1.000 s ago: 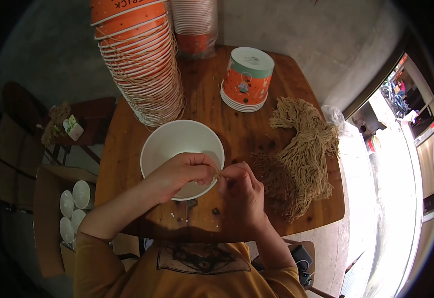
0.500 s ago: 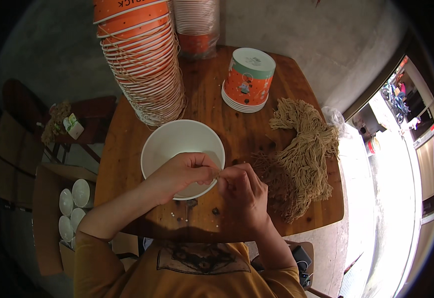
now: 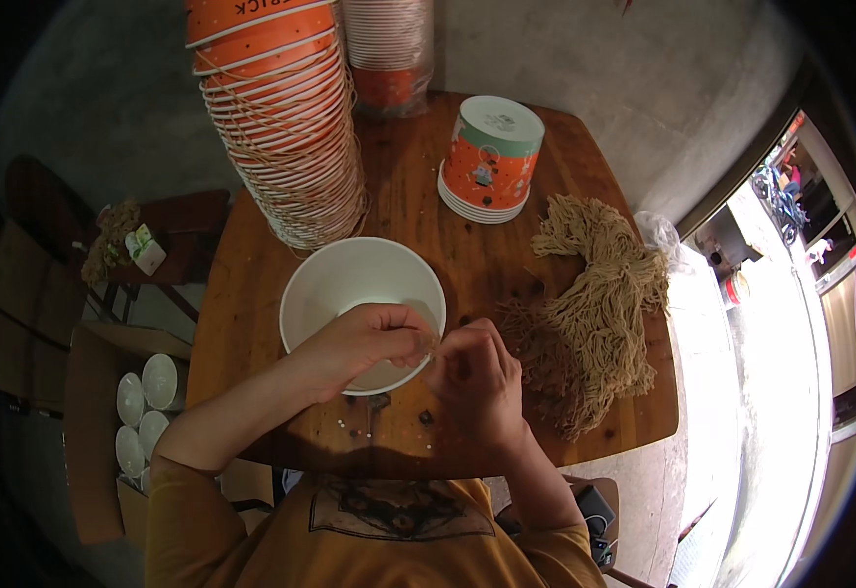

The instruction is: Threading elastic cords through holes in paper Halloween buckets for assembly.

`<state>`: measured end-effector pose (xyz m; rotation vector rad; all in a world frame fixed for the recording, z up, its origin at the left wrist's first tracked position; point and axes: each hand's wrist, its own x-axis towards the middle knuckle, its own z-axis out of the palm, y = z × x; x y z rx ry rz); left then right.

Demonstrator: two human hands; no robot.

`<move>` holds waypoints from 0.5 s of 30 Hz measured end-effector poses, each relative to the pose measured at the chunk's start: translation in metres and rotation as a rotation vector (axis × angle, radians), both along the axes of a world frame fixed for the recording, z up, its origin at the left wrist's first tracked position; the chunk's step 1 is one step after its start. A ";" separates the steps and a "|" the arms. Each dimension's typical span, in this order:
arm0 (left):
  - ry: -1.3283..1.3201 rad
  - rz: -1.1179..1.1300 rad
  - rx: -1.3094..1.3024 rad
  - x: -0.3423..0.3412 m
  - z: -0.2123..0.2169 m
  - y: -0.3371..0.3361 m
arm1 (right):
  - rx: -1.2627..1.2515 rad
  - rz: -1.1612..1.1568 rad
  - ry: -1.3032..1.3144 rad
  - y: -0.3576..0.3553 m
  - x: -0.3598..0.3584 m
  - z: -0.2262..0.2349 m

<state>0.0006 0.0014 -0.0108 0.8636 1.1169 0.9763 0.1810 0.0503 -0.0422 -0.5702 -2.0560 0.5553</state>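
Note:
A white-lined paper bucket (image 3: pixel 349 274) stands mouth up on the wooden table in front of me. My left hand (image 3: pixel 374 343) reaches across its mouth, thumb and forefinger pinched together at the right-hand rim. Just outside that rim, my right hand (image 3: pixel 477 372) is closed, its fingertips meeting the left ones. A tiny bit of tan cord seems to show between the fingertips; most of it is hidden by the fingers. To the right of my right hand lies a loose heap of tan cords (image 3: pixel 609 304).
A tall leaning stack of orange buckets with cord handles (image 3: pixel 281 137) rises behind the bucket. Upside-down nested buckets (image 3: pixel 491 162) stand at the far right, a wrapped stack (image 3: pixel 389 49) at the back. On the floor at left, a cardboard box (image 3: pixel 95 431) holds several white cups (image 3: pixel 160 382).
My right hand has shifted slightly left, its fingers curling closer together. The bucket has moved a touch to the right along with my left hand.

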 end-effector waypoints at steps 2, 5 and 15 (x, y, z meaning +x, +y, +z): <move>-0.007 0.005 0.000 0.001 0.000 0.000 | -0.089 0.031 0.006 -0.001 0.003 0.002; -0.016 0.012 0.003 0.001 0.000 0.000 | -0.119 0.034 0.047 -0.002 0.006 0.000; -0.043 0.001 0.020 0.002 0.002 0.000 | 0.000 -0.017 0.000 -0.001 0.004 -0.003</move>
